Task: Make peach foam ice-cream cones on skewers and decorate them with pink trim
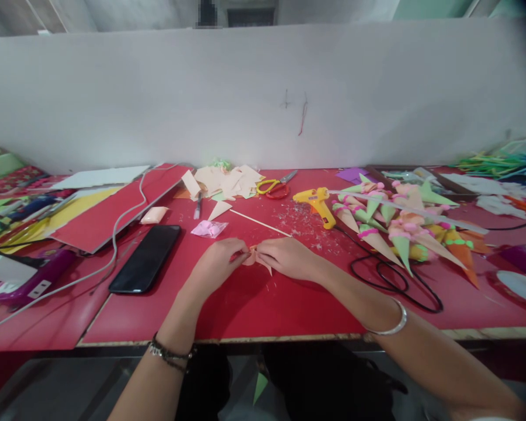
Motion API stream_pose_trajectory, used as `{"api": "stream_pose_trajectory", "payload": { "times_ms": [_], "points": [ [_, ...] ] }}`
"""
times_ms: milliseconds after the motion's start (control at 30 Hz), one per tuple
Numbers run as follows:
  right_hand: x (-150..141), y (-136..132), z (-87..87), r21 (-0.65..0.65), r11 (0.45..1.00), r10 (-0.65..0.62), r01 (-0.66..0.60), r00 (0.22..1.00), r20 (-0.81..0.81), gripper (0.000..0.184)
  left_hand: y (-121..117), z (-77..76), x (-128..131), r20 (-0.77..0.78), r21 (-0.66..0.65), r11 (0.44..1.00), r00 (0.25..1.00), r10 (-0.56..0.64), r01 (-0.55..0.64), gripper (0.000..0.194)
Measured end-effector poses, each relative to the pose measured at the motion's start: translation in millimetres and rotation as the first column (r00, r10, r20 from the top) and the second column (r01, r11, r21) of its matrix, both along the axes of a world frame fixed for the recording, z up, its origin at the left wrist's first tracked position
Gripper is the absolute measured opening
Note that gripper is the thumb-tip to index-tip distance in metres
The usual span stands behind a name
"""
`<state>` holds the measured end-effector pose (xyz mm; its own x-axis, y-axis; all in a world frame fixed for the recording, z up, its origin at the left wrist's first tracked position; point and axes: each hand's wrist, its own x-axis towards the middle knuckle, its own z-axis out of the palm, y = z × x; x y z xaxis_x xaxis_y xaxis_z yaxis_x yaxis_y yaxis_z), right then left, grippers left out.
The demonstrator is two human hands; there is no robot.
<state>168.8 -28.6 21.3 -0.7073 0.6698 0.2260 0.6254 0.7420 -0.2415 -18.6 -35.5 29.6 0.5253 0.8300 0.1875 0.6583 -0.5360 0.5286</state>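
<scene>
Low over the red table, both my hands pinch a small peach-coloured piece of paper or foam (pixel 263 266). The fingers of my left hand (pixel 219 261) close on its left side. On its right side, my right hand (pixel 294 259) grips with bent fingers. My fingers cover much of the piece, so its full shape is hidden. Just beyond the hands lies a thin pale stick (pixel 260 223). A small clear packet with pink contents (pixel 209 228) rests beyond my left hand, and a pale paper cone (pixel 220 210) lies behind it.
A yellow glue gun (pixel 316 204) with a looped black cord (pixel 379 275) lies right, beside piled decorated cones (pixel 401 237). Scissors (pixel 276 187) and cream paper pieces (pixel 232 181) lie at the back. A black phone (pixel 146 259) and red sheet (pixel 114 204) are left. A white partition (pixel 245 99) stands behind.
</scene>
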Motion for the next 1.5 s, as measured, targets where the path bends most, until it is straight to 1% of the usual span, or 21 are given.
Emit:
{"api": "stream_pose_trajectory", "payload": {
  "times_ms": [233, 333, 533, 733, 833, 1033, 1200, 1367, 1500],
  "points": [
    [1.2, -0.7, 0.6, -0.014, 1.0, 0.002, -0.003, 0.999, -0.033, 0.026, 2.3, -3.4, 0.1, 0.025, 0.025, 1.0, 1.0, 0.015, -0.015, 0.015],
    [1.0, -1.3, 1.3, -0.015, 1.0, -0.002, 0.001, 1.0, -0.025, 0.026, 2.9, -4.1, 0.3, 0.029, 0.031, 0.999, 1.0, -0.006, 0.005, 0.016],
    [0.0, -1.6, 1.7, -0.022, 1.0, -0.004, 0.005, 1.0, 0.014, 0.025, 2.9, -3.1, 1.0, -0.015, 0.043, 0.999, 0.999, -0.034, 0.034, 0.018],
    [0.1, -1.0, 0.9, -0.028, 1.0, 0.007, -0.006, 1.0, 0.009, 0.024, 2.8, -2.1, 1.8, -0.04, 0.036, 0.999, 0.999, -0.034, 0.035, 0.016],
    [0.1, -1.2, 0.5, -0.029, 1.0, -0.001, 0.0, 1.0, -0.008, 0.024, 3.4, -3.8, 2.3, -0.061, 0.05, 0.999, 0.998, -0.017, 0.02, 0.017],
    [1.7, -1.6, 0.4, -0.055, 0.998, -0.012, 0.008, 0.997, -0.08, 0.023, 4.7, -7.1, 2.9, -0.073, 0.065, 0.997, 0.996, 0.055, -0.05, 0.018],
    [3.5, -0.4, -0.1, -0.102, 0.995, 0.006, -0.023, 0.987, -0.163, 0.022, 4.7, -6.4, 2.8, -0.094, 0.063, 0.997, 0.994, 0.053, -0.047, 0.021],
    [3.6, 1.8, -1.1, -0.096, 0.994, 0.032, -0.049, 0.985, -0.171, 0.026, 6.1, -7.1, 2.6, -0.098, 0.049, 0.998, 0.994, 0.054, -0.049, 0.023],
    [5.3, 3.4, -0.9, -0.091, 0.996, 0.007, -0.023, 0.985, -0.172, 0.026, 6.7, -5.0, 0.0, -0.026, 0.059, 0.997, 0.998, 0.05, -0.049, 0.026]
  ]
}}
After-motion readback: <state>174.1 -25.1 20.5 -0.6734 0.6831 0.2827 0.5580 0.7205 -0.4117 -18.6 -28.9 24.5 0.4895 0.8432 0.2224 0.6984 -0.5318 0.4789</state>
